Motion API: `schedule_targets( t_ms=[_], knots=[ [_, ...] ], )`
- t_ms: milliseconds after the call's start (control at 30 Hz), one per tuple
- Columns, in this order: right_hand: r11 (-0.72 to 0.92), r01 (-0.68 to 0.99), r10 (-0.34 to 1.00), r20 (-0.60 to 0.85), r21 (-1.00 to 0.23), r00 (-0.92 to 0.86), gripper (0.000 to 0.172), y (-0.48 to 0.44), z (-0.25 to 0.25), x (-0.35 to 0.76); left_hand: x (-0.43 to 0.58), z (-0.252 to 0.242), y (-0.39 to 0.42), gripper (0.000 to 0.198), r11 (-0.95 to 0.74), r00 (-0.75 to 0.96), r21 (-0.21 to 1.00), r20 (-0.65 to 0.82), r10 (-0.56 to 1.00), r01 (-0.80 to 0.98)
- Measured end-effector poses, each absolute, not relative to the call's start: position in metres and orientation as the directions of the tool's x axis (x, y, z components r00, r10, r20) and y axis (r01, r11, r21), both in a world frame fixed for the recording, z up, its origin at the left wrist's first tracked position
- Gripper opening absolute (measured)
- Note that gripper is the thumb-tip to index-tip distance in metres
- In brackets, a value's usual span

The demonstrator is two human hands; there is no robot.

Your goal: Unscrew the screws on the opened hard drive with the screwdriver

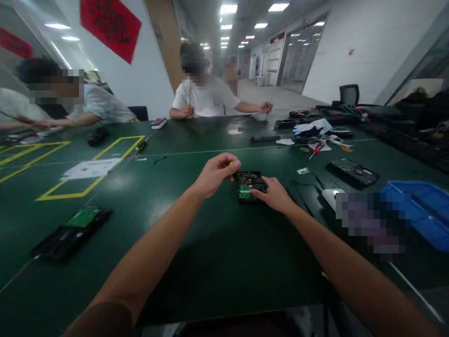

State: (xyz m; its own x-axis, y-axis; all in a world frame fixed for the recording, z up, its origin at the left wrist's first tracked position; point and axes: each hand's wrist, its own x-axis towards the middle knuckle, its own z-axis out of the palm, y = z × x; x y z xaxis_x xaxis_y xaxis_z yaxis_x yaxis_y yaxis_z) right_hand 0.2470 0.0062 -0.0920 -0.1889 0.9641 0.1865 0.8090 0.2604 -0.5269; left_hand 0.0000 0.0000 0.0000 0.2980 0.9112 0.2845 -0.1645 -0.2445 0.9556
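Note:
A small black device with a green circuit board (250, 195) lies on the green table in front of me. My right hand (275, 194) grips its right side, thumb across the front part and fingers at the far corner. Just left of it, my left hand (218, 174) is closed in a pinch around a short screwdriver (235, 175) with a yellow and black handle. The screwdriver points down at the device's left edge; its tip is too small and dark to make out.
Another black unit with a green board (82, 217) lies at left, and a similar one (352, 171) at right. A blue bin (428, 206) stands far right. Loose tools, including a red screwdriver (316, 150), lie behind. A person (206, 96) sits opposite, others at left.

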Motion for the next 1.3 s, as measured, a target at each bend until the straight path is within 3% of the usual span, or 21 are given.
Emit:
schedule_targets(
  t_ms=[433,700,1033,1300],
  knots=[
    [0.231,0.77,0.972,0.168,-0.594,-0.162,0.063,0.003,-0.089,0.246,0.0,0.007,-0.005,0.015,-0.044,0.305,0.942,0.151,0.94,-0.331],
    [0.228,0.773,0.973,0.175,-0.592,-0.153,0.062,0.003,-0.089,0.245,-0.003,0.009,-0.004,0.013,-0.12,0.303,0.971,0.181,0.935,-0.209],
    [0.212,0.791,0.976,0.162,-0.573,-0.145,0.066,0.004,-0.09,0.244,-0.001,0.01,-0.004,0.013,-0.064,0.397,0.948,0.192,0.897,-0.313],
    [0.22,0.792,0.974,0.169,-0.569,-0.149,0.064,0.003,-0.087,0.244,0.003,0.005,-0.006,0.02,-0.146,0.381,0.951,0.245,0.892,-0.272]
  ],
)
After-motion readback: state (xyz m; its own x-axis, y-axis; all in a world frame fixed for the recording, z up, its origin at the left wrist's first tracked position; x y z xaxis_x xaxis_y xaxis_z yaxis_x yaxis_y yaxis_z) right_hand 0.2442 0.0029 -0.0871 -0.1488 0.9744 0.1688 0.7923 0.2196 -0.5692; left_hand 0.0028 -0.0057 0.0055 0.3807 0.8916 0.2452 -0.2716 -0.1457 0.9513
